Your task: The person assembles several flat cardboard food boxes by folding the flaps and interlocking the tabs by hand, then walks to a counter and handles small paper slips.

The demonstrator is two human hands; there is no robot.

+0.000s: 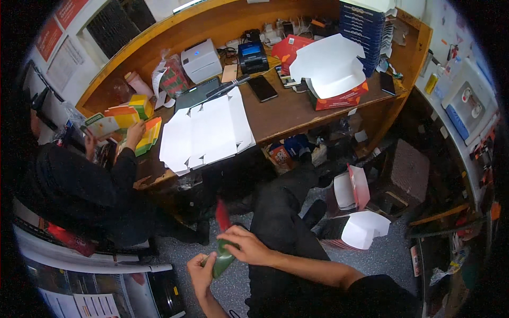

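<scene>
Over my lap I hold a small, flat, shiny green piece (224,263), perhaps a packet or folded card; its exact kind is unclear. My left hand (200,274) pinches its lower left edge between thumb and fingers. Closed over its upper part is my right hand (245,246), with the fingers hiding some of it. A blurred red shape (222,214) shows just beyond my right fingers, and I cannot tell whether it joins the green piece.
A wooden desk (286,124) ahead bears flat white card blanks (207,132), a phone (262,88), printers and an open red-and-white box (339,98). At left a co-worker's hand (136,133) holds yellow-green cartons. Folded boxes (366,229) stand right, near a brown stool (405,172).
</scene>
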